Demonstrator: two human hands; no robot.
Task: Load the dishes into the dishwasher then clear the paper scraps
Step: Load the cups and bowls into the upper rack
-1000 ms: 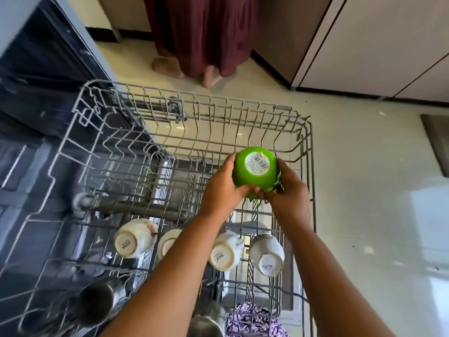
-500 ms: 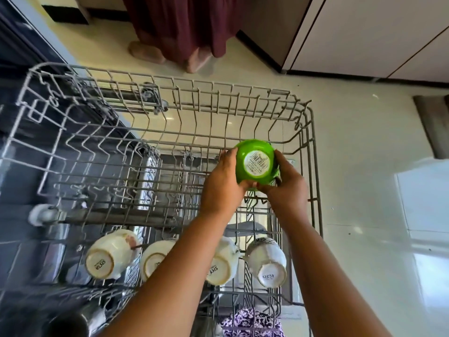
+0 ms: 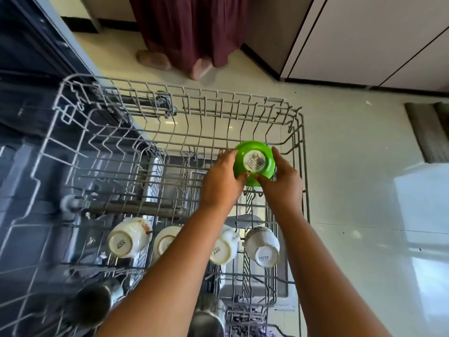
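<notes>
I'm looking into a home kitchen. My left hand (image 3: 222,184) and right hand (image 3: 283,184) hold a green round plastic bowl (image 3: 254,163) at a pulled-out grey wire dishwasher rack (image 3: 243,103). Nearer me than the hands, white ceramic cups (image 3: 126,239) sit upside down in it. Left of the hands is the dark dishwasher tub (image 3: 29,154). Beyond and right of them lie pale glossy floor tiles (image 3: 352,166), white flat-fronted cabinet doors (image 3: 364,32) and a grey ribbed floor mat (image 3: 427,132).

Rack (image 3: 218,103) far-left open; cups (image 3: 263,246) block near row; near-left blurred, probably tumbler (image 3: 94,305).
</notes>
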